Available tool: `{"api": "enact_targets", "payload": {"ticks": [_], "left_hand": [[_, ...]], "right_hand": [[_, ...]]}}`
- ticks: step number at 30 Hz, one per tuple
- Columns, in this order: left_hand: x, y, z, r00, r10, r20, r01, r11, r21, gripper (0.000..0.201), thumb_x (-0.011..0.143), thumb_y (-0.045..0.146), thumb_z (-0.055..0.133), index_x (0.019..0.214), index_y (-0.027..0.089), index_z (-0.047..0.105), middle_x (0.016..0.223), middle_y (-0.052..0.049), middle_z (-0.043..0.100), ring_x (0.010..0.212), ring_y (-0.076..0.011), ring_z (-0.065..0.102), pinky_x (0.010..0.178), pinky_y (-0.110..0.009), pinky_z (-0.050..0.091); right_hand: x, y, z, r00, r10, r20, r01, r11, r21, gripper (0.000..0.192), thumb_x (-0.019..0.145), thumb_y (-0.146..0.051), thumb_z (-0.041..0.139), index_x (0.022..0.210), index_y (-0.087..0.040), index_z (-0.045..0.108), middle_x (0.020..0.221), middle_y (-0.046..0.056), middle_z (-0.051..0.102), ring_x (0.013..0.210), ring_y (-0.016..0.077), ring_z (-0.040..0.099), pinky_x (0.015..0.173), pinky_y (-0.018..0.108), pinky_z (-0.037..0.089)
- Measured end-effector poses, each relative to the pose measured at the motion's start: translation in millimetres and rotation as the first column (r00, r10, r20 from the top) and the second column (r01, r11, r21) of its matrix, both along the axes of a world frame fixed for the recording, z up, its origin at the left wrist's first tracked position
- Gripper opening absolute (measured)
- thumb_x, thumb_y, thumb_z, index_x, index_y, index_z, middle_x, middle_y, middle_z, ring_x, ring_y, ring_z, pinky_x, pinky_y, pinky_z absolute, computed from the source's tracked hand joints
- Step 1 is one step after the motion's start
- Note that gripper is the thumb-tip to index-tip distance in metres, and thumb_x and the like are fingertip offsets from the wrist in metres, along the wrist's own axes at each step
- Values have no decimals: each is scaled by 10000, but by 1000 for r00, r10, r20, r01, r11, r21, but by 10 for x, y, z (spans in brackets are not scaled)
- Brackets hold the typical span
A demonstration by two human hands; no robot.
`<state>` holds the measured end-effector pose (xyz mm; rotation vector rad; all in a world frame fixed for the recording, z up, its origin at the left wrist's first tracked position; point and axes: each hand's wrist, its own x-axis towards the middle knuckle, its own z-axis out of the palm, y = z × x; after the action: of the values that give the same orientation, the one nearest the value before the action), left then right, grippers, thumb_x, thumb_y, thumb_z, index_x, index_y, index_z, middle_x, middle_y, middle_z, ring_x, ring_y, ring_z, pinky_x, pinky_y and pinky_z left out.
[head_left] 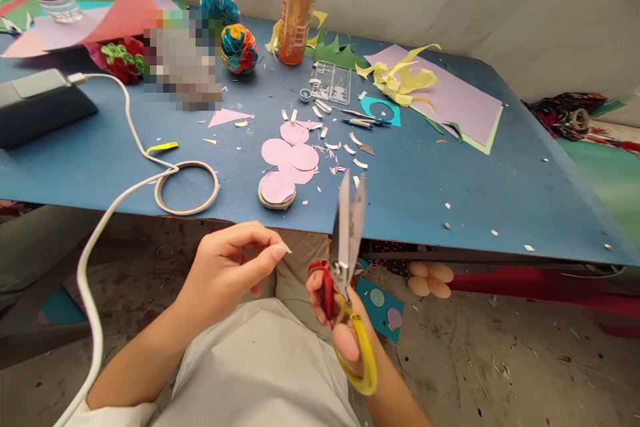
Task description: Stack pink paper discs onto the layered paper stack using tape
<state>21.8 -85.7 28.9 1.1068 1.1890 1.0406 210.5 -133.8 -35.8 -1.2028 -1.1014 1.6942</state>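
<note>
My right hand (347, 341) grips scissors (344, 240) with one red and one yellow handle, blades pointing up and slightly apart. To their left, my left hand (233, 263) is held in a pinch just off the table's front edge. A tiny pale tip shows at its thumb; I cannot tell whether it is a nail or a paper bit. On the table beyond the hands lie several pink paper circles (280, 151). Nearest to me is a small stack of paper circles (277, 188) with a pink one on top.
Paper scraps (360, 163) litter the blue table (450, 180). A tape roll (187, 188) lies by a white cable (131, 120) at the left. An orange drink bottle (300, 7), paper flower balls (239, 49) and pink sheets (450, 100) are farther back.
</note>
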Motion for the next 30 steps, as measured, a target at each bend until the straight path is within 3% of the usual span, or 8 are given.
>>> {"api": "enact_targets", "payload": {"ticks": [5, 9, 15, 21, 24, 26, 28, 30], "left_hand": [[107, -49, -101, 980, -47, 191, 50, 999, -9, 109, 811, 259, 621, 802, 223, 723, 656, 22, 539, 457, -55, 491, 304, -117, 420], [190, -86, -185, 971, -67, 231, 59, 997, 40, 133, 828, 283, 619, 833, 215, 734, 667, 6, 523, 521, -77, 539, 328, -124, 452], [211, -70, -256, 984, -37, 175, 12, 990, 143, 141, 844, 242, 605, 886, 215, 737, 705, -15, 557, 557, -89, 557, 363, -142, 482], [207, -50, -302, 997, -61, 38, 47, 956, 291, 166, 856, 208, 585, 937, 212, 731, 710, -20, 587, 555, -88, 559, 378, -141, 477], [203, -42, -319, 989, -5, -146, 77, 866, 494, 246, 848, 108, 570, 1018, 229, 700, 743, -11, 614, 580, -76, 569, 460, -144, 494], [187, -5, -319, 944, 128, -305, 115, 738, 665, 308, 813, 52, 589, 1055, 219, 683, 782, -22, 648, 660, -97, 602, 577, -178, 519], [155, 82, -306, 854, 295, -429, 161, 633, 757, 308, 790, 51, 614, 1053, 198, 681, 815, -42, 673, 750, -133, 616, 700, -234, 524], [109, 224, -283, 753, 398, -524, 185, 636, 749, 234, 807, 102, 614, 1014, 176, 693, 852, -62, 685, 815, -162, 614, 783, -285, 510]], "right_hand": [[-90, 218, 436, 997, -74, -15, 75, 965, 251, 184, 842, -323, 612, 908, -260, 452, 912, -13, 564, 635, 76, 472, 565, 212, 403], [-144, 381, 597, 990, -138, 43, 111, 914, 390, 143, 868, -209, 553, 929, -259, 434, 911, -24, 591, 687, 76, 536, 627, 214, 452], [-186, 482, 637, 988, -125, 94, 83, 928, 362, 145, 824, -205, 561, 896, -231, 437, 829, -9, 585, 691, 100, 560, 628, 239, 476], [-194, 511, 614, 987, -142, 74, 108, 932, 347, 155, 829, -208, 546, 875, -241, 401, 789, -27, 563, 648, 92, 535, 604, 233, 459], [-188, 520, 595, 986, -145, 84, 106, 929, 354, 155, 838, -201, 537, 877, -243, 393, 783, -33, 551, 640, 84, 509, 586, 218, 437], [-172, 544, 605, 984, -145, 103, 99, 928, 360, 150, 842, -203, 530, 877, -244, 390, 782, -36, 545, 637, 79, 497, 588, 213, 434], [-139, 604, 644, 977, -148, 151, 82, 924, 374, 147, 837, -211, 529, 869, -243, 390, 787, -36, 545, 639, 79, 495, 595, 215, 436], [-94, 712, 703, 960, -145, 238, 42, 919, 392, 147, 821, -223, 536, 850, -238, 393, 792, -30, 549, 635, 83, 491, 585, 219, 432]]}}
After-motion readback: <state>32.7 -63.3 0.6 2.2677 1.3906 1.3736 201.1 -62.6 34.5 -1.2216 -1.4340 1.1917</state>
